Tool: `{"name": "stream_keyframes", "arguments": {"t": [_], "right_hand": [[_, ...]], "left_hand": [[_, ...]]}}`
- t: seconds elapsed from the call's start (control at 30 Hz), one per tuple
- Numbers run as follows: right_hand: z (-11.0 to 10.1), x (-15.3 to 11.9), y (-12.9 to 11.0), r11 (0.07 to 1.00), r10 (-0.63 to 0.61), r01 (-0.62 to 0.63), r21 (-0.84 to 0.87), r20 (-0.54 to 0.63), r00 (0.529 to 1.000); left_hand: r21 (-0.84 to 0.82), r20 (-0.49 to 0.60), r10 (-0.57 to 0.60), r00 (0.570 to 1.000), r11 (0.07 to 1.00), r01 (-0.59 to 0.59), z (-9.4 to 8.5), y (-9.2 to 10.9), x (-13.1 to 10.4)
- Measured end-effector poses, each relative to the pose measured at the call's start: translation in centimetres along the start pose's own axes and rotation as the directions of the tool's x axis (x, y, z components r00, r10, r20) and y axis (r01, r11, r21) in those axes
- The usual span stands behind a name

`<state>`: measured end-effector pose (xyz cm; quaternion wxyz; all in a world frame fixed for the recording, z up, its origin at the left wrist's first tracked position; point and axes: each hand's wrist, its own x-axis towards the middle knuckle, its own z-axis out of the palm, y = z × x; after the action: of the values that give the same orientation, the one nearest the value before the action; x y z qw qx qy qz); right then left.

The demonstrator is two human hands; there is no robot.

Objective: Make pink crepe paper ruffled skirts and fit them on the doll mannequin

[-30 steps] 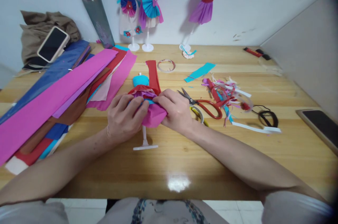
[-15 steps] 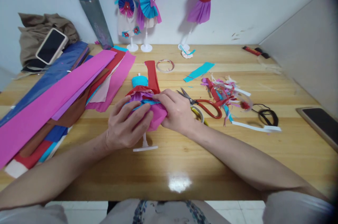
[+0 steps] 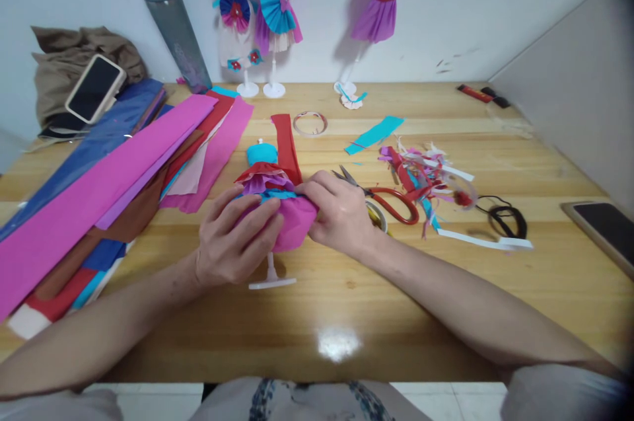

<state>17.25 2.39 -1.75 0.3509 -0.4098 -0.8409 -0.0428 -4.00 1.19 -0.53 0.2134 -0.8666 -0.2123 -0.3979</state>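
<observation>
A small, layered paper dress of blue, red, purple and pink (image 3: 296, 229) stands upright on a thin white stand (image 3: 271, 273), taller than wide, right between two hands. The right hand (image 3: 339, 213) pinches the dress's right edge. The left hand (image 3: 238, 236) bends over its left front, hiding part; its thumb is hidden, so its grip can't be told. Orange-handled metal scissors (image 3: 372, 192) lie right of the dress, a long red paper strip (image 3: 284, 140) just behind, long coloured paper sheets (image 3: 113, 188) left.

Passage: front tabletop (image 3: 341, 308) | obstacles — paper sheets (image 3: 148, 160), dressed stand (image 3: 294, 224), scissors (image 3: 368, 192)
</observation>
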Motion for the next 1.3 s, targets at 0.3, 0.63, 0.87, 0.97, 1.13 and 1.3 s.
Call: {"name": "stream_keyframes", "arguments": {"t": [0.3,0.63,0.87,0.97,1.13,1.3], "right_hand": [[0.2,-0.2,0.1,0.979,-0.07,0.08,-0.188,0.059,0.996],[-0.8,-0.5,-1.1,0.965,-0.098,0.121,-0.234,0.109,0.989],[-1.0,-0.8,-0.9,0.97,-0.078,0.111,-0.214,0.157,0.985],[-1.1,-0.7,-1.0,0.976,-0.055,0.091,-0.196,0.182,0.982],[-2.1,-0.3,-1.6,0.982,-0.013,0.058,-0.181,0.24,0.971],[-3.2,0.1,-1.8,0.988,-0.035,0.065,-0.141,0.201,0.979]], "left_hand": [[-0.015,-0.012,0.018,1.0,1.0,-0.018,-0.2,0.1,0.2],[-0.028,-0.008,0.012,1.0,1.0,-0.012,-0.4,0.0,-0.3],[-0.027,-0.014,0.047,0.999,0.999,-0.047,-0.5,0.1,-0.3],[-0.027,-0.016,0.072,0.997,0.997,-0.073,-0.5,0.1,-0.3],[-0.026,0.03,0.009,1.0,1.0,-0.008,-0.9,0.7,0.1],[-0.011,0.129,-0.094,0.987,0.995,0.096,-2.7,1.4,0.6]]}}
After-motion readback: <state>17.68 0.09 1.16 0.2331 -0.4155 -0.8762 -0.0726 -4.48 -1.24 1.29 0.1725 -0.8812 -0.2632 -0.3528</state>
